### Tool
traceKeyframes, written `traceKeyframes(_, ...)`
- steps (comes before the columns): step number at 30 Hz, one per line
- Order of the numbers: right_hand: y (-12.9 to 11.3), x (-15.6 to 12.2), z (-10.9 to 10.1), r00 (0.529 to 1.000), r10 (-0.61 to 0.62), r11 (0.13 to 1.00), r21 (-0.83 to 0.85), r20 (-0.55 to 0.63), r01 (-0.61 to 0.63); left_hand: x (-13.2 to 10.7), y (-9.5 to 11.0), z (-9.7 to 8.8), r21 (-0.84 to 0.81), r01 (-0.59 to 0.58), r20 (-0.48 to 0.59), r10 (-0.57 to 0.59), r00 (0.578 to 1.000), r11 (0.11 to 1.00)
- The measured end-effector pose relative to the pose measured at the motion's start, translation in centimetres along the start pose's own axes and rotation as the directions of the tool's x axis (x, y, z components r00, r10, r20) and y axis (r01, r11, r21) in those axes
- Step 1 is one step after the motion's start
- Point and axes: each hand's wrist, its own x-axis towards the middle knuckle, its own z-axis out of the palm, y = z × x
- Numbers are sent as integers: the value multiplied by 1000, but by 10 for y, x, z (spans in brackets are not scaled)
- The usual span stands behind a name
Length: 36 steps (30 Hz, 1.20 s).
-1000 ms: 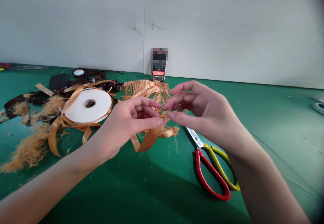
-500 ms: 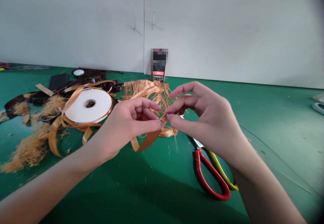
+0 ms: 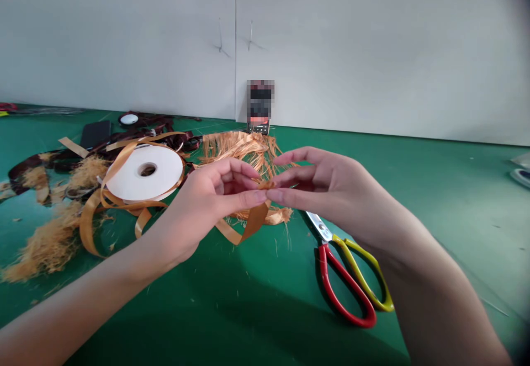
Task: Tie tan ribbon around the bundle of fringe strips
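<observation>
Two bare hands meet just below the middle of the frame, the left hand (image 3: 202,208) coming in from the lower left and the right hand (image 3: 337,195) from the lower right. Between them they pinch a strip of orange satin ribbon (image 3: 248,225): each thumb and forefinger closes narrowly on its upper end, the fingertips (image 3: 260,196) of the two hands almost touching, while the other fingers curve loosely above. The strip's free length drops from the pinch in a twisted loop below the hands. Just right of that loop, a pair of tailor's scissors (image 3: 343,277) lies closed on the green work mat (image 3: 455,217), its steel blades pointing up and left toward the right hand, with one red handle and one yellow. To the left, a white ribbon spool (image 3: 144,171) lies amid loose orange ribbon loops (image 3: 89,228), with tufts of frayed orange fibre (image 3: 43,250) at the lower left. Behind the hands sits a larger heap of frayed ribbon (image 3: 244,153). Farther back at the upper left lie dark brown ribbon (image 3: 37,167), a flat black device (image 3: 95,134) and a small white round object (image 3: 128,118). A pixelated upright phone (image 3: 260,109) stands against the white wall (image 3: 372,51) at top centre.
</observation>
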Motion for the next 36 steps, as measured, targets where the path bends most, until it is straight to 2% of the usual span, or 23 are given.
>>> traceKeyframes(6, 4, 1, 1, 999, -39, 995, 87, 3, 39, 0, -2, 0, 0, -6, 6, 6, 1000, 1000)
traceKeyframes(9, 4, 0, 2, 999, -32, 997, 72, -2, 32, 0, 1, -1, 103, -85, 42, 81, 996, 991)
traceKeyframes(11, 3, 0, 3, 1000, -27, 999, 46, -8, 28, -1, 3, -1, 256, -185, 64, 174, 983, 949)
traceKeyframes(14, 2, -1, 4, 999, -39, 999, 16, -31, 40, -3, 7, 0, 475, -328, 87, 327, 941, 817)
traceKeyframes(17, 2, -2, 5, 997, -64, 998, 7, -47, 64, -5, 8, 0, 549, -374, 81, 398, 914, 748)
traceKeyframes(25, 0, -3, 3, 993, -105, 994, -21, -49, 104, -6, 7, 1, 539, -361, 46, 402, 915, 761)
traceKeyframes(31, -2, -4, 5, 989, -120, 992, -40, -88, 117, -6, 8, -2, 476, -311, -34, 371, 928, 823)
traceKeyframes(33, -2, -4, 5, 985, -130, 990, -69, -114, 123, -6, 8, -3, 481, -295, -21, 347, 938, 826)
traceKeyframes(36, -1, -2, 6, 980, -142, 986, -104, -140, 128, -5, 9, -3, 460, -283, 54, 292, 955, 842)
